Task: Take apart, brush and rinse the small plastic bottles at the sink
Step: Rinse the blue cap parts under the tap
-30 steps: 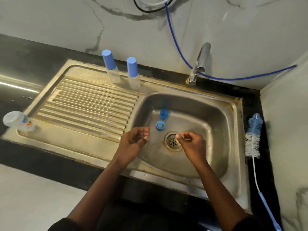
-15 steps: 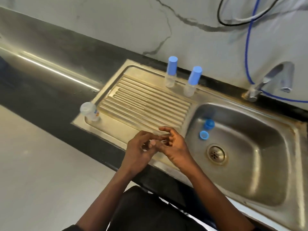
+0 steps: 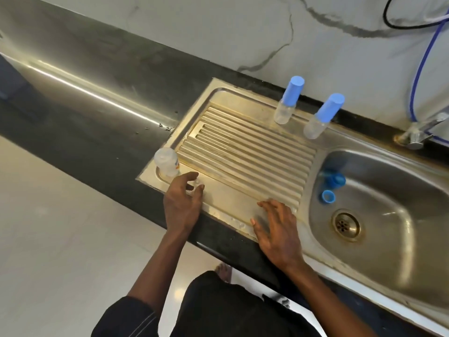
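Note:
Two small clear bottles with tall blue caps (image 3: 289,99) (image 3: 324,115) stand upright at the back of the steel drainboard (image 3: 245,152). A wider clear bottle (image 3: 166,161) stands at the drainboard's front left corner. Just to its right, my left hand (image 3: 182,200) pinches a small clear plastic piece (image 3: 196,183) between thumb and fingers, low over the drainboard. My right hand (image 3: 277,223) lies flat with fingers spread on the drainboard's front edge, holding nothing. Two loose blue caps (image 3: 336,180) (image 3: 328,197) lie in the sink basin (image 3: 388,190).
The drain (image 3: 346,223) sits at the bottom of the basin. A steel tap (image 3: 418,132) and a blue hose (image 3: 418,69) are at the back right against the marble wall. Dark counter (image 3: 97,132) stretches off to the left.
My view swung left from the basin to the drainboard. Both hands left the drain area, met at the front edge, then parted: the left to the corner bottle, the right flat.

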